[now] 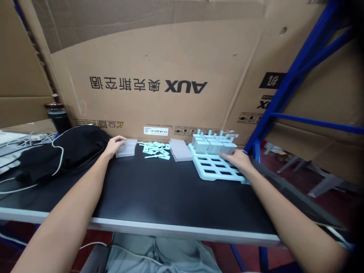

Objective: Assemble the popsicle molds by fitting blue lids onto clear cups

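At the far side of the table, my left hand [114,146] has its fingers closed on the left edge of a translucent plastic mold piece [127,151]. To its right lies a loose pile of light blue popsicle sticks [157,149], followed by a second translucent mold piece [179,149]. A light blue rack with rectangular openings [209,176] lies farther right. Several popsicle molds [214,145] with upright blue handles stand on its back part. My right hand [238,158] grips the front right mold, thumb along its lower side; the other fingers are mostly hidden.
Behind the table [170,197] rises a large cardboard box [159,49]. Black cloth [76,148], white cables [25,142] and a dark bottle [58,117] occupy the left end. A blue metal frame [292,79] stands at the right.
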A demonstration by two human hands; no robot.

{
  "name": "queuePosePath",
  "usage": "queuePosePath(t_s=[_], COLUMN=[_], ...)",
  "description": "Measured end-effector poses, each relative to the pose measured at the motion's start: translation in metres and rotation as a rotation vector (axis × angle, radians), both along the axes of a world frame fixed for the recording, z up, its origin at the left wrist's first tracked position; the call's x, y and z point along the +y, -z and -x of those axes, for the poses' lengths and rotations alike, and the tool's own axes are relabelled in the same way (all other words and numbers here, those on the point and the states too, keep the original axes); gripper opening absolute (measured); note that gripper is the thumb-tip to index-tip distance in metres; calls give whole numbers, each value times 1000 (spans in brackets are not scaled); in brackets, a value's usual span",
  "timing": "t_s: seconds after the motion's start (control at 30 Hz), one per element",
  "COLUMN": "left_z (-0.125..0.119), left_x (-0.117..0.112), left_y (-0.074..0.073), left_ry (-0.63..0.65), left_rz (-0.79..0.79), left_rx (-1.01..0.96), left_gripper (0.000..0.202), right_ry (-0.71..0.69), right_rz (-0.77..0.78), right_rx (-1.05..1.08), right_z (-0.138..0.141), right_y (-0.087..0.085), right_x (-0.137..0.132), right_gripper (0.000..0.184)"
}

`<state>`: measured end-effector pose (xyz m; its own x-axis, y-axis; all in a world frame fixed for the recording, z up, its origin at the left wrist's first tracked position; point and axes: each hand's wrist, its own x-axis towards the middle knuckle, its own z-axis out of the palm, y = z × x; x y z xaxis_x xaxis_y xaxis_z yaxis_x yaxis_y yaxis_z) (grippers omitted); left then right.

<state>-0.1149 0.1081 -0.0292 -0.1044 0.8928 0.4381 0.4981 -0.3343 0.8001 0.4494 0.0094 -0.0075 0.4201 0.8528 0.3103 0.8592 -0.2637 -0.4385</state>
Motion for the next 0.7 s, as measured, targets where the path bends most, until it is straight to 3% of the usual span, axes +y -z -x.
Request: queuePosePath(t_s=[0.17,0.47,0.7], left_z=[1,-2,-3], left_x=[2,0,0], left_y=[1,0,0], left_ry=[-9,6,-4], left_rz=[-6,4,18], left_rx=[1,-28,-69], left_gripper=[34,34,30], right_ry=[138,137,162], right_rz=[200,176,104], right_rx=[-152,-234,-169], right_z=[10,23,32], right_y=[-9,-9,-12], right_x=[-1,-6,-11], right_gripper=[66,66,71])
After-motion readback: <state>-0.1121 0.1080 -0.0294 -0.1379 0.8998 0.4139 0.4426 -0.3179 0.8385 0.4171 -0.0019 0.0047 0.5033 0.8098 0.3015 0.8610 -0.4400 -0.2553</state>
